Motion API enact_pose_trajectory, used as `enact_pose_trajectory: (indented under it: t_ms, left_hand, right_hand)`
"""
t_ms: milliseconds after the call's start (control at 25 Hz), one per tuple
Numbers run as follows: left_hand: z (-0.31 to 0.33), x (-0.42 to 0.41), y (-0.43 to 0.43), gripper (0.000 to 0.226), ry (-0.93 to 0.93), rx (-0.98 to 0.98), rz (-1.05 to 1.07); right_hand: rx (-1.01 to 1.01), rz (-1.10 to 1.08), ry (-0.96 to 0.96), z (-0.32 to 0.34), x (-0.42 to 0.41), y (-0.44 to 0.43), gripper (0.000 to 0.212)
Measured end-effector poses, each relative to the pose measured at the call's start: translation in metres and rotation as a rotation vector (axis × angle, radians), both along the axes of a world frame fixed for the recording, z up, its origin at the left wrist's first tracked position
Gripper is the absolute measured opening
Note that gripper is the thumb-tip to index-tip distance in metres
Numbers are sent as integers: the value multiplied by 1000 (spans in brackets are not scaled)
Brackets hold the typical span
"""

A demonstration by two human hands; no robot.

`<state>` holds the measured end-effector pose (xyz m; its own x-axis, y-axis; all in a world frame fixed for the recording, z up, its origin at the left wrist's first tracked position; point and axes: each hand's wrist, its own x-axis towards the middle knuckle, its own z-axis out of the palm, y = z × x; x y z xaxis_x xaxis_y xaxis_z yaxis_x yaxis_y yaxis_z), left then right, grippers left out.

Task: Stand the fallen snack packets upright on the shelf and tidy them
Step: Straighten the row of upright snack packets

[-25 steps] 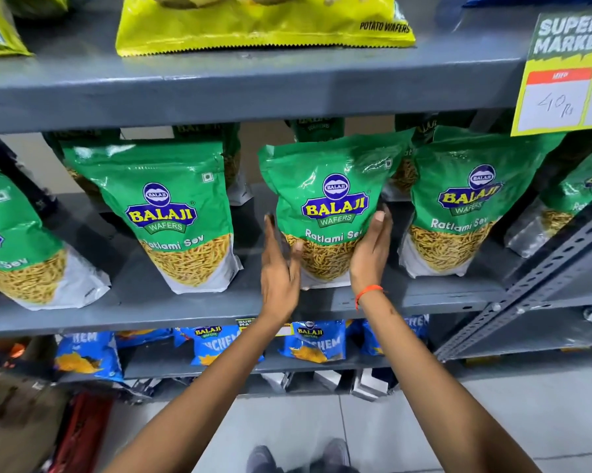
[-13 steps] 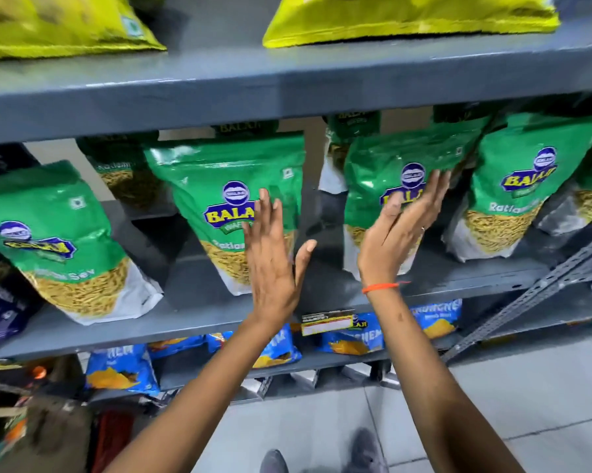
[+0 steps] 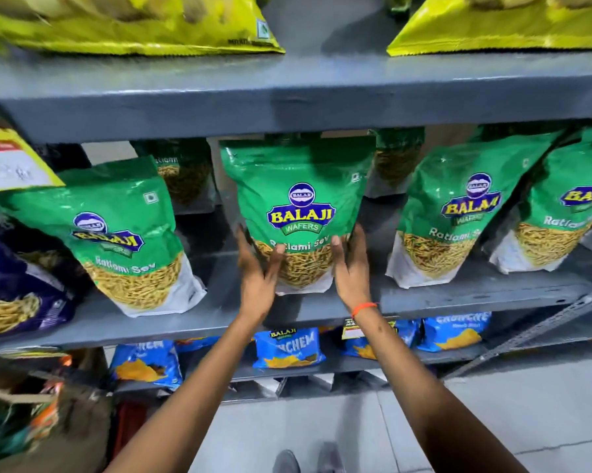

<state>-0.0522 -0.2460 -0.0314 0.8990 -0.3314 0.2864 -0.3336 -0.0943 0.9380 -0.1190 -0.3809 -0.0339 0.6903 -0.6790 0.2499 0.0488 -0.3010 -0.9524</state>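
Note:
A green Balaji Ratlami Sev packet [image 3: 299, 189] stands upright at the middle of the grey shelf [image 3: 458, 295]. My left hand [image 3: 257, 278] grips its lower left side and my right hand [image 3: 351, 271] grips its lower right side, thumbs on the front. A second green packet [image 3: 127, 233] leans back to the left. Two more green packets [image 3: 458, 213] [image 3: 567, 206] lean to the right. Further green packets [image 3: 185, 172] stand behind in shadow.
Yellow wafer packets [image 3: 134, 25] lie on the shelf above. A dark blue packet [image 3: 11, 291] sits at far left below a yellow price tag [image 3: 8, 162]. Blue snack packets [image 3: 287, 346] fill the lower shelf. A slanted metal brace [image 3: 543, 326] runs at right. My shoes [image 3: 305, 462] stand on the tiled floor.
Both hands left the packet to the right, opened in the air, and now close on the lower sides of the middle green packet. The view has shifted left.

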Motion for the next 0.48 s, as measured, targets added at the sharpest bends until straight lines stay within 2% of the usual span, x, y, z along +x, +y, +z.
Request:
enact_pose_trajectory:
  t_ms: [120, 240, 320, 400, 480]
  left_hand:
    - [-14, 1, 5, 64, 155, 33, -65]
    - [-18, 0, 1, 51, 207, 61, -58]
    - [-18, -2, -1, 59, 180, 53, -57]
    - [-17, -4, -2, 71, 163, 49, -60]
    - [-16, -5, -3, 72, 159, 41, -34]
  right_hand:
    - [23, 138, 48, -11, -3, 2, 66]
    - [39, 154, 43, -16, -3, -1, 51]
    - [47, 145, 36, -14, -4, -4, 52]
    - [44, 156, 32, -12, -5, -6, 62]
    - [48, 134, 20, -11, -7, -4, 73]
